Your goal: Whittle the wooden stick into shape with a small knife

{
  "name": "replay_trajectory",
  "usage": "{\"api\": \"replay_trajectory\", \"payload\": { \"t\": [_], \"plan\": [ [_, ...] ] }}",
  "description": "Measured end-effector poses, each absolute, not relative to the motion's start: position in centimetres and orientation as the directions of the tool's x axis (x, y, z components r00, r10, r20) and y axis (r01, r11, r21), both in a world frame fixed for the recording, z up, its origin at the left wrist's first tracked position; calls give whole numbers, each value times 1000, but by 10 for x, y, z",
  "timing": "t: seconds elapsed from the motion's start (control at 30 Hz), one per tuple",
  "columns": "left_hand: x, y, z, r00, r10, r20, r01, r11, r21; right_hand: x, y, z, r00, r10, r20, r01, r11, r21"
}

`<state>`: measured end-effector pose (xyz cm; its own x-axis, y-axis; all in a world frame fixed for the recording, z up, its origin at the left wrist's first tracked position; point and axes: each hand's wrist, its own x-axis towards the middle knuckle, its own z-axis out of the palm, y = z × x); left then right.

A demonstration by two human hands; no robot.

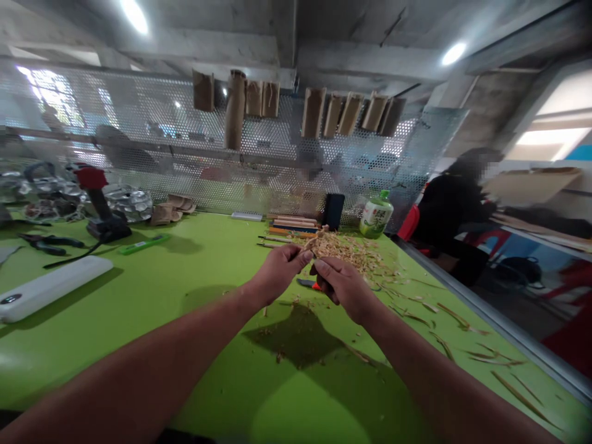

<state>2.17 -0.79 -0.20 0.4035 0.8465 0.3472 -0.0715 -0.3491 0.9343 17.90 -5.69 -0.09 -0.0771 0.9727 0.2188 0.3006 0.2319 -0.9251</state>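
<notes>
My left hand (283, 269) and my right hand (345, 283) meet above the green table, thumbs and fingers pinched close together. A thin dark piece shows between the fingertips, too small and too covered to name. Both hands are closed. Just behind them lies a heap of pale wood shavings (358, 256). Below the fingers, a tool with a dark blade and an orange-red part (305, 283) is partly hidden by my right hand. Two thin dark-tipped sticks (272, 240) lie beyond my left hand.
The green table (208, 370) carries a cordless drill (99, 206), pliers (49, 243), a green cutter (144, 243), a long white case (55, 287) and a green-capped bottle (376, 214). Bamboo strips (456, 316) lie right. A perforated screen (176, 148) stands behind; a person (456, 203) sits right.
</notes>
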Motion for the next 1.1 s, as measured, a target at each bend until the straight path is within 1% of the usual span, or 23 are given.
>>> {"api": "replay_trajectory", "payload": {
  "t": [0.07,0.1,0.13,0.17,0.2,0.23,0.27,0.37,0.43,0.5,0.6,0.67,0.77,0.83,0.93,1.1],
  "plan": [
    [19,-7,1,341,907,246,-122,-217,969,187,-49,1,-75,953,295,440,297,-848],
    [17,-6,2,317,928,195,-161,-150,976,194,-42,3,-74,943,324,545,310,-779],
    [15,-4,3,297,943,148,-203,-89,975,201,-34,5,-79,934,347,670,308,-676],
    [13,-2,4,281,953,112,-243,-42,969,209,-25,7,-101,937,333,800,276,-533],
    [11,1,3,265,960,89,-276,-13,961,217,-15,8,-127,949,290,900,233,-368],
    [10,4,1,245,967,71,-301,6,954,224,-5,8,-138,956,258,924,218,-315],
    [10,7,-2,240,969,61,-320,19,947,231,4,8,-143,960,241,934,211,-288],
    [10,16,-15,263,963,54,-367,48,929,245,26,1,-160,969,187,950,203,-237],
    [12,20,-22,283,957,67,-386,50,921,253,37,-3,-149,973,177,954,188,-232],
    [12,22,-26,291,955,60,-419,71,905,263,51,-4,-84,975,204,960,134,-244],
    [12,22,-26,292,955,48,-469,99,878,280,84,2,132,948,289,950,-37,-310],
    [12,22,-26,281,959,27,-495,121,861,290,112,6,310,898,313,908,-181,-379],
    [13,21,-30,286,958,-14,-484,157,861,296,157,6,535,801,268,792,-365,-490],
    [13,19,-33,304,952,-33,-481,183,857,295,183,2,646,729,226,702,-451,-551],
    [12,17,-36,320,947,-29,-490,192,850,289,215,-5,723,663,192,614,-492,-617],
    [10,15,-33,313,947,-71,-457,216,863,279,244,-15,775,609,169,540,-499,-678]
  ]
}}
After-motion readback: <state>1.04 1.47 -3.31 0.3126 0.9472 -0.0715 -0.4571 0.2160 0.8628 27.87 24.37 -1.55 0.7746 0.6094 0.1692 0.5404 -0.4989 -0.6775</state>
